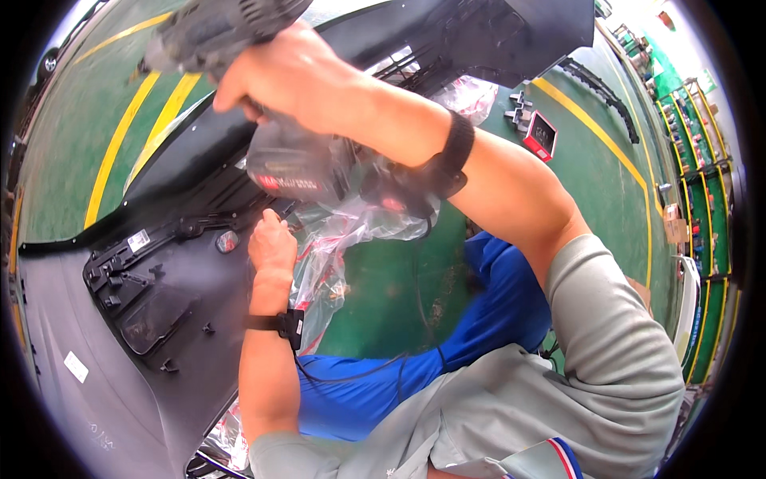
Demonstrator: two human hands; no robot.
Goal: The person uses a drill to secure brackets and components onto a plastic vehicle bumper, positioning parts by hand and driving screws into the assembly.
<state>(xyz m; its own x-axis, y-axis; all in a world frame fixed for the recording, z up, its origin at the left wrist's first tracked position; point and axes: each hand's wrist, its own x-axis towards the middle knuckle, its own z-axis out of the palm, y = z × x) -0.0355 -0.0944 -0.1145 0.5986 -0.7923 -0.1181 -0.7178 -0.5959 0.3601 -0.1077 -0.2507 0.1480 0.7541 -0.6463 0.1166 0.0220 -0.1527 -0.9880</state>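
My right hand [281,78] is wrapped around the grip of a grey cordless drill [214,33], raised over the far part of a large black car bumper [211,291]. The drill points left, and its battery hangs below my wrist, slightly blurred. My left hand [272,241] is closed at the bumper's inner edge, fingers curled; whatever lies between them is hidden. A small oval reflector-like part [227,242] sits in the bumper just left of that hand. Both wrists wear black straps with small devices.
Clear plastic wrap [339,239] hangs beside the bumper. On the green floor lie a red-edged box [541,136], small grey brackets [519,108] and a long black strip [602,92]. Shelving [706,199] lines the right. A thin cable [419,279] trails near my blue-clad leg.
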